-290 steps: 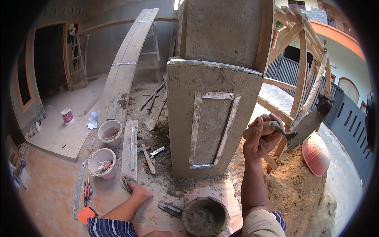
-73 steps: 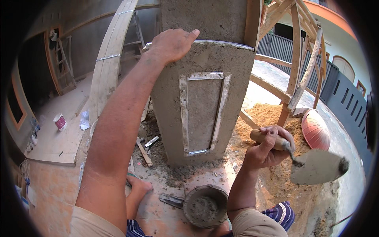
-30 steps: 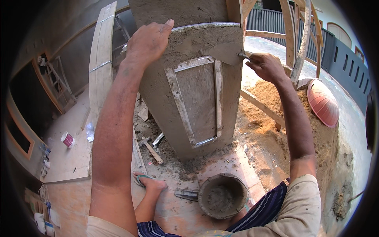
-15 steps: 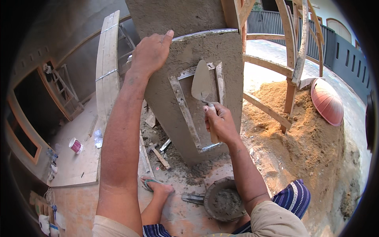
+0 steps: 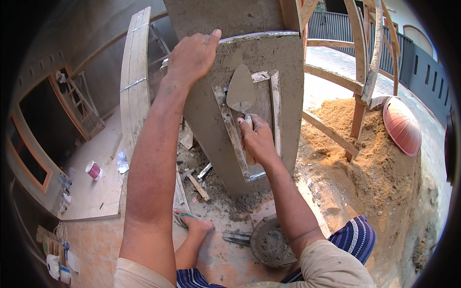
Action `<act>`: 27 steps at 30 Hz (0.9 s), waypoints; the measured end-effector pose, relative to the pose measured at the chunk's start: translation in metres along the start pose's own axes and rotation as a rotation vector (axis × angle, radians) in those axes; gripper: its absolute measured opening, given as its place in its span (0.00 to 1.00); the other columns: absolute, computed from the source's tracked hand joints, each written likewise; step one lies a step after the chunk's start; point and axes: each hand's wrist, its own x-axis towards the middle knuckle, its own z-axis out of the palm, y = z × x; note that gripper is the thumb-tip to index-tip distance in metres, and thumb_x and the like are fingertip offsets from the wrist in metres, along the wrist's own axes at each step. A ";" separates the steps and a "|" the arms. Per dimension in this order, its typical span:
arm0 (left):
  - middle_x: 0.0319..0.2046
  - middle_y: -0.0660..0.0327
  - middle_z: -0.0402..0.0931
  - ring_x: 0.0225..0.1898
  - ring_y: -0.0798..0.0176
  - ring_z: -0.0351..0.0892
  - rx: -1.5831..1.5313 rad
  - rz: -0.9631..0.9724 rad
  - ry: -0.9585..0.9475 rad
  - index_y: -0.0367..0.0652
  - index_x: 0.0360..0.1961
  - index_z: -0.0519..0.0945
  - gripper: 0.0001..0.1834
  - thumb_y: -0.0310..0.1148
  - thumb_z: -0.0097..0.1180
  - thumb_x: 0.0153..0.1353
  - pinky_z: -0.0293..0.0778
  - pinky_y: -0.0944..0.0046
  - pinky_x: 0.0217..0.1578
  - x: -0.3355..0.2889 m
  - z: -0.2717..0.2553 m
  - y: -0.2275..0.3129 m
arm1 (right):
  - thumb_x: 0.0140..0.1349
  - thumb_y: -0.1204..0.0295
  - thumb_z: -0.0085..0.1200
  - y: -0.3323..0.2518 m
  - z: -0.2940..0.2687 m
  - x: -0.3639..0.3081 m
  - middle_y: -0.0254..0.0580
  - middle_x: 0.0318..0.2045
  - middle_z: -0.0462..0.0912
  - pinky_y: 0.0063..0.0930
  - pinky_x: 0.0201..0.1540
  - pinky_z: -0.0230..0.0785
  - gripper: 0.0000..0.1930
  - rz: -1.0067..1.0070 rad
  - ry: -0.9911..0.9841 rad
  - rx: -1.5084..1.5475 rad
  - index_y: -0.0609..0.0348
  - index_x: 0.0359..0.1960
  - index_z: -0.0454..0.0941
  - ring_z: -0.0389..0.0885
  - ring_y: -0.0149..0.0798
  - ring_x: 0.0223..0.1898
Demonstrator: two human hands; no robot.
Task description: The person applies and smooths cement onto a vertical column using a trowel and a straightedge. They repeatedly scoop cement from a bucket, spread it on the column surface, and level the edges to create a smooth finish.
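Observation:
In front of me stands a pillar [image 5: 204, 103] coated in grey mortar, with a thin metal-looking strip [image 5: 259, 34] across it at hand height. My left hand [image 5: 192, 56] is wrapped over the pillar's left edge beside that strip; its thumb shows, the other fingers are mostly hidden. My right hand [image 5: 259, 141] grips the wooden handle of a pointed trowel [image 5: 240, 89]. The blade points up, over the upper left part of a rectangular frame of mortar-smeared strips [image 5: 276, 110] on the pillar's face. Whether the blade touches the surface, I cannot tell.
Below the pillar sits a round tub of wet mortar [image 5: 274, 242], near my sandalled foot [image 5: 194, 223]. A hammer [image 5: 198, 187] lies among debris. Wooden scaffolding [image 5: 331, 79], a sand heap [image 5: 345, 177] and a pink domed basin [image 5: 402, 126] are at right; tall planks [image 5: 134, 81] stand left.
My right hand has carried the trowel left and slightly up across the framed panel. My left hand keeps its place on the pillar's edge. The whole view has shifted a little.

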 end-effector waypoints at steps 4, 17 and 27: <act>0.47 0.44 0.84 0.56 0.37 0.80 -0.005 -0.028 0.004 0.37 0.44 0.86 0.41 0.62 0.29 0.78 0.72 0.39 0.59 -0.001 0.003 -0.003 | 0.70 0.64 0.58 0.007 -0.001 -0.007 0.67 0.30 0.82 0.49 0.41 0.72 0.16 -0.108 0.059 -0.197 0.71 0.39 0.78 0.80 0.64 0.32; 0.52 0.52 0.85 0.56 0.50 0.82 -0.008 -0.026 -0.126 0.51 0.51 0.90 0.44 0.72 0.27 0.73 0.70 0.43 0.64 0.022 0.008 -0.026 | 0.68 0.69 0.60 0.001 -0.039 -0.032 0.53 0.25 0.81 0.39 0.33 0.71 0.12 -0.175 0.062 -0.261 0.68 0.43 0.80 0.80 0.45 0.26; 0.51 0.52 0.87 0.57 0.48 0.82 0.025 -0.021 -0.149 0.52 0.51 0.91 0.43 0.70 0.28 0.73 0.67 0.43 0.65 0.033 0.000 -0.021 | 0.67 0.69 0.59 -0.032 0.002 -0.002 0.62 0.26 0.79 0.55 0.38 0.72 0.11 -0.463 0.130 -0.507 0.65 0.33 0.74 0.81 0.68 0.34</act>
